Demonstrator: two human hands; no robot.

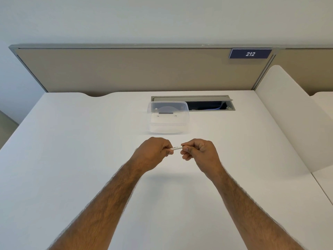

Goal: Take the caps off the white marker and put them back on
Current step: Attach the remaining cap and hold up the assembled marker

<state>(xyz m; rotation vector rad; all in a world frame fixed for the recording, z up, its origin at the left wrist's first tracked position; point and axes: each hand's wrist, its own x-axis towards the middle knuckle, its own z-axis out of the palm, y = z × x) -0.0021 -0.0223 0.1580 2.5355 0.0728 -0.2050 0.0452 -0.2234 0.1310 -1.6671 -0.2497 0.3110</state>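
Note:
A white marker (176, 148) with small dark print lies level between my two hands, held above the white desk (72, 141). My left hand (153, 150) is closed around its left end. My right hand (200, 152) pinches its right end with thumb and fingers. Only a short middle stretch of the barrel shows. Both ends and any caps are hidden inside my fingers.
A clear plastic container (168, 117) sits upside down on the desk just beyond my hands. Behind it is an open cable hatch (209, 104). A beige partition (126, 69) with a "212" label (250, 53) closes the back; a white divider (292, 109) stands on the right.

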